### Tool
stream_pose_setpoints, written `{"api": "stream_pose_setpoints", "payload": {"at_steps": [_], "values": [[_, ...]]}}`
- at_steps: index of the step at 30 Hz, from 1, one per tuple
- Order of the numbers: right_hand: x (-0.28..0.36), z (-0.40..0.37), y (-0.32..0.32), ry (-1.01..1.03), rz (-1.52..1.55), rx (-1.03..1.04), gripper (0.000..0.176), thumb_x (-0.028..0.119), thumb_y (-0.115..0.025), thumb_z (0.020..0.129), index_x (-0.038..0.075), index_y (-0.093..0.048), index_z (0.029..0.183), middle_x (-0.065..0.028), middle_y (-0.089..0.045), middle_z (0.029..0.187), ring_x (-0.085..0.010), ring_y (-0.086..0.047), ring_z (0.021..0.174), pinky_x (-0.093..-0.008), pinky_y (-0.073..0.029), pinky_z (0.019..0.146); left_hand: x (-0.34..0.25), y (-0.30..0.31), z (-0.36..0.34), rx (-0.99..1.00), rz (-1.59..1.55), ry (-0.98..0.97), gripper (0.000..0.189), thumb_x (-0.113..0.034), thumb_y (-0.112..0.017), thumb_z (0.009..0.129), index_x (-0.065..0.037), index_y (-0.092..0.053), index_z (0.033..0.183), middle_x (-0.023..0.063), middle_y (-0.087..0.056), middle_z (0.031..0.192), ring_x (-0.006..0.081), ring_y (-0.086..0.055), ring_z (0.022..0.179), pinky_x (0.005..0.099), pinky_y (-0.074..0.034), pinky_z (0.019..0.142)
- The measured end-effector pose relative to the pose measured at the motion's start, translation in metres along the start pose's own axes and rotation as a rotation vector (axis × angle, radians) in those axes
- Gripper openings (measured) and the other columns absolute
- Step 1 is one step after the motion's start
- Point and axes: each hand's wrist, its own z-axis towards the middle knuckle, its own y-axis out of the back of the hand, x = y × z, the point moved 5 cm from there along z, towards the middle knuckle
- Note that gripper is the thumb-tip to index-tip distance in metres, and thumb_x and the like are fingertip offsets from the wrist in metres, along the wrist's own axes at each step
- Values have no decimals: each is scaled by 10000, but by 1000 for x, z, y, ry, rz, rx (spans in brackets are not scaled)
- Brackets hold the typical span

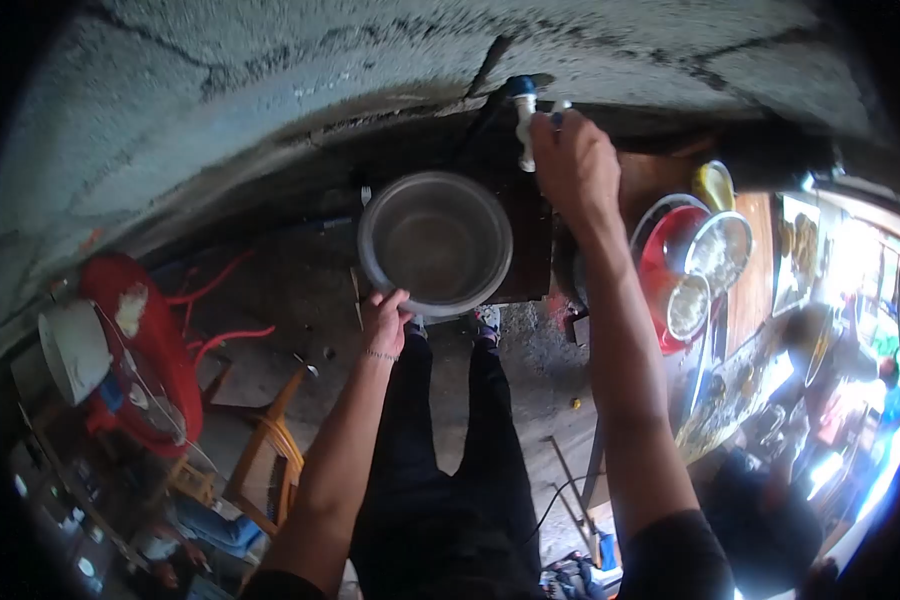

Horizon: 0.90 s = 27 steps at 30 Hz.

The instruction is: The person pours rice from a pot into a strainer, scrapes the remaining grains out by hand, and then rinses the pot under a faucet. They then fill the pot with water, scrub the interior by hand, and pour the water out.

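Observation:
My left hand [383, 325] grips the near rim of a round grey metal basin [435, 240], with the thumb over the edge. Only the basin's bare grey inside shows. Up against the wall, my right hand [576, 165] is closed around the handle of a white water tap [526, 130] with a blue collar. The fingers hide most of that handle. The basin stands to the lower left of the tap's spout. I cannot make out any water running. A small fork [366, 196] lies just beyond the basin's left rim.
To the right, a red basin [660, 255] holds several bowls, and a yellow container [714, 186] stands behind it. A red table [135, 330] with a white bucket [73, 352] is at the left, near a wooden chair [275, 450]. Other people are at the lower left and lower right.

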Motion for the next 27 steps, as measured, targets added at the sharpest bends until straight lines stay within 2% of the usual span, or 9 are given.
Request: {"api": "stream_pose_setpoints", "payload": {"at_steps": [8, 11, 12, 15, 16, 19, 22, 25, 27], "values": [[-3, -1, -7, 252, 48, 26, 400, 338, -501, 1039, -38, -635, 1047, -280, -709, 966, -493, -667, 945, -552, -523, 829, 24, -48, 63, 150, -86, -106, 284, -52, -696, 870, -84, -662, 1151, 25, -707, 1038, 146, -684, 912, 315, -596, 756], [-8, -1, -7, 107, 209, 106, 395, 322, -531, 1040, -46, -619, 1155, -247, -711, 930, -433, -698, 848, -506, -537, 781, 36, -45, 77, 105, -52, -102, 278, -48, -696, 867, -82, -674, 1142, 26, -718, 1045, 151, -692, 885, 309, -575, 722], [-15, -5, -11, 82, 414, 126, 464, 395, -517, 1066, -14, -614, 1261, -166, -702, 821, -279, -700, 710, -401, -554, 683, 31, -47, 75, 111, -52, -100, 274, -47, -696, 869, -81, -676, 1140, 28, -720, 1046, 153, -693, 880, 309, -567, 709], [-41, -31, -37, -10, 936, -1, 507, 445, -468, 1093, 12, -607, 1319, -72, -652, 748, -131, -644, 662, -287, -531, 619, 35, -44, 83, 115, -85, -82, 272, -25, -686, 860, -57, -680, 1130, 56, -713, 1051, 171, -685, 927, 337, -572, 766], [-51, -42, -53, -62, 1008, -21, 534, 462, -407, 1109, 15, -606, 1324, -36, -636, 751, -90, -626, 658, -235, -514, 601, 40, -41, 88, 114, -101, -71, 274, -15, -681, 855, -47, -681, 1127, 69, -709, 1053, 180, -680, 954, 352, -579, 800], [-105, -76, -155, -357, 1029, 134, 411, 418, -497, 1084, 33, -586, 973, -66, -630, 744, -154, -640, 646, -288, -522, 594, 57, -28, 106, 142, -102, -60, 312, -13, -670, 862, -35, -662, 1173, 74, -702, 1081, 201, -691, 977, 369, -591, 835], [-185, -116, -301, -388, 773, 419, 333, 375, -549, 1034, 60, -639, 1088, -144, -658, 953, -242, -647, 876, -421, -532, 725, 46, -40, 92, 100, 33, -25, 281, -75, -692, 929, -46, -643, 1204, 76, -703, 1080, 202, -727, 924, 383, -635, 805], [-219, -146, -405, 316, 112, 429, 350, 362, -584, 986, 85, -661, 1185, -192, -653, 1125, -319, -619, 1077, -500, -520, 842, 42, -42, 80, 224, 122, 87, 299, -131, -698, 968, -16, -618, 1232, 83, -699, 1091, 219, -727, 977, 413, -649, 867], [-230, -167, -453, 787, -311, -7, 395, 353, -607, 954, 101, -675, 1250, -224, -650, 1239, -370, -600, 1211, -552, -511, 921, 53, -32, 83, 215, 191, 145, 298, -153, -704, 975, -14, -619, 1224, 85, -697, 1085, 216, -724, 971, 393, -656, 837]]}}
